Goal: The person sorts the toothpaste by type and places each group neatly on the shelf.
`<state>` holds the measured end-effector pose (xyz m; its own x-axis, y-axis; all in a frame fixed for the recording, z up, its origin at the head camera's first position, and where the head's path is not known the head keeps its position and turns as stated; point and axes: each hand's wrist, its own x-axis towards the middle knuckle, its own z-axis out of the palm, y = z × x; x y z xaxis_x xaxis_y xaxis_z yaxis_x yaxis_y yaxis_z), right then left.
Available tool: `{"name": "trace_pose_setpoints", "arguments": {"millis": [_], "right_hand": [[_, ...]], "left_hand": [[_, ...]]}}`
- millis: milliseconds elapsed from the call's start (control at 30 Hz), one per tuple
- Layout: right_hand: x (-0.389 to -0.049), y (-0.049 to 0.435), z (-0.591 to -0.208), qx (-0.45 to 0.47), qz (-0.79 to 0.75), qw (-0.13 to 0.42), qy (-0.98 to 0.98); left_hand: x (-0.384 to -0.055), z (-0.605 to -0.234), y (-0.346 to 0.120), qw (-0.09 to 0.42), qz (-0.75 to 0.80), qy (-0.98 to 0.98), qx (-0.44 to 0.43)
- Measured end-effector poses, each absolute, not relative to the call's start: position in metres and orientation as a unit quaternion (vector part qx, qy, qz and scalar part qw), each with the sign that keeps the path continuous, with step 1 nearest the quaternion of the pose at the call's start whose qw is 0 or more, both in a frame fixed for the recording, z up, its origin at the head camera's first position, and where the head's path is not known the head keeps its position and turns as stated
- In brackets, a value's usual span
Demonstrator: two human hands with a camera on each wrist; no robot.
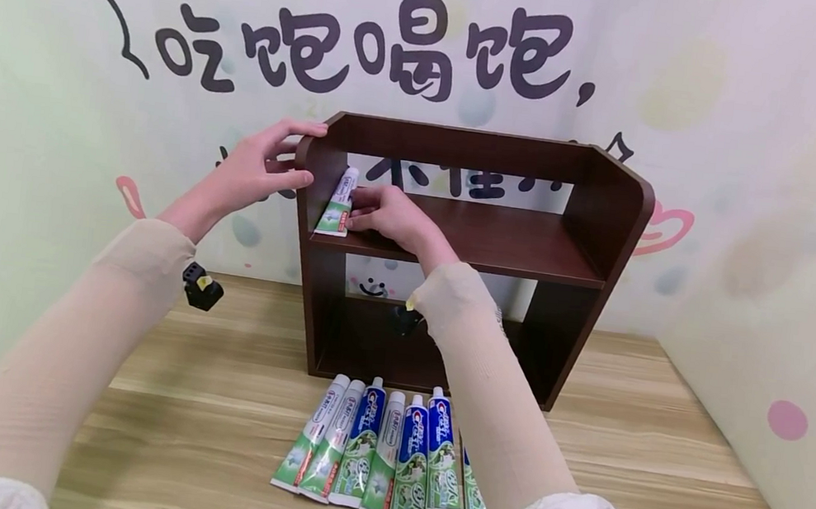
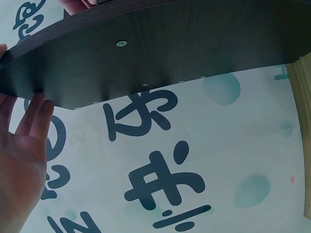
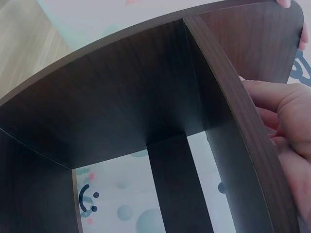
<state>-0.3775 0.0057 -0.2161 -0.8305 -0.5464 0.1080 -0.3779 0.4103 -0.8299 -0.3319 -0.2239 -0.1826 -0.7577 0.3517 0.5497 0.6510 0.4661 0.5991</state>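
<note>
A dark brown two-tier shelf (image 1: 507, 238) stands on the table. My left hand (image 1: 256, 164) grips its left side panel (image 2: 160, 58), thumb at the front edge and fingers by the top and back. On the upper tier, a white and green toothpaste tube (image 1: 339, 204) stands cap up, leaning toward that panel. My right hand (image 1: 391, 218) holds the tube by its right edge; in the right wrist view the board (image 3: 233, 107) hides the fingertips and tube. Several toothpaste tubes (image 1: 355, 452), white-green and blue-green, lie in a row before the shelf.
The wooden table (image 1: 199, 398) runs up to a printed wall (image 1: 202, 9) behind the shelf. Another wall (image 1: 772, 268) closes off the right side. My right forearm (image 1: 494, 388) partly covers the rightmost tube (image 1: 475, 502). The shelf's lower tier (image 1: 379, 347) is open at the front.
</note>
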Motion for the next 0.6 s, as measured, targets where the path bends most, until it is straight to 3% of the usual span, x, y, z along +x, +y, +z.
{"name": "trace_pose_setpoints", "arguments": {"millis": [600], "right_hand": [[-0.3773,0.0065,-0.2151,-0.273,-0.449,0.083,0.847]], "left_hand": [[-0.3328,-0.1837,-0.224,0.178,-0.424,-0.839,-0.292]]}}
